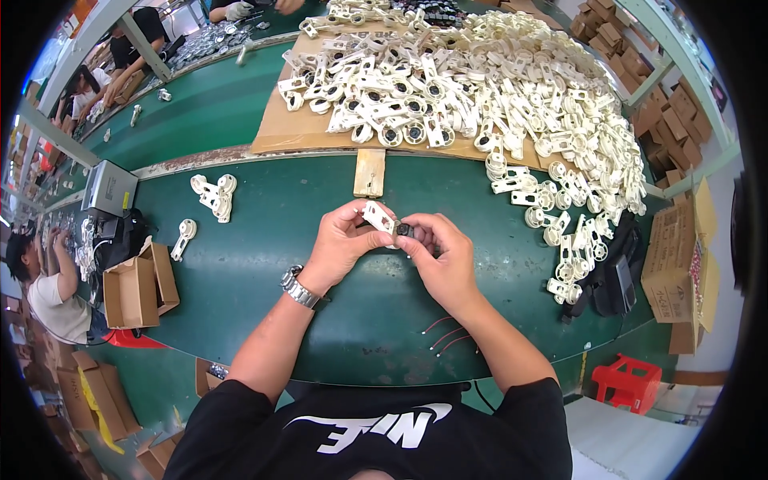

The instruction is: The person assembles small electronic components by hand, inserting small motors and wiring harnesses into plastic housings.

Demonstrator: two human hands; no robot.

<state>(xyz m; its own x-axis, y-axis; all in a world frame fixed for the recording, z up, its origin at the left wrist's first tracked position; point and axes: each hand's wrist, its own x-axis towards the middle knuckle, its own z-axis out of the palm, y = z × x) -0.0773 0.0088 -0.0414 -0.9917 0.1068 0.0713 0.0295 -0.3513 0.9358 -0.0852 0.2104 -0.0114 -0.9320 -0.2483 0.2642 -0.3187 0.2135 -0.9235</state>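
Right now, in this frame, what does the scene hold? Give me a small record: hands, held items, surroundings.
Left hand: grips a white plastic part
Right hand: pinches a small black piece at the part's near end
Fit of the two: cannot tell
Beyond hands: wooden block
Far side: heap of similar white parts, mostly on a cardboard sheet
Left: open carton
Near right forearm: thin red wires
Surface: green table

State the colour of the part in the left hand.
The held part is cream-white, seen in the head view.
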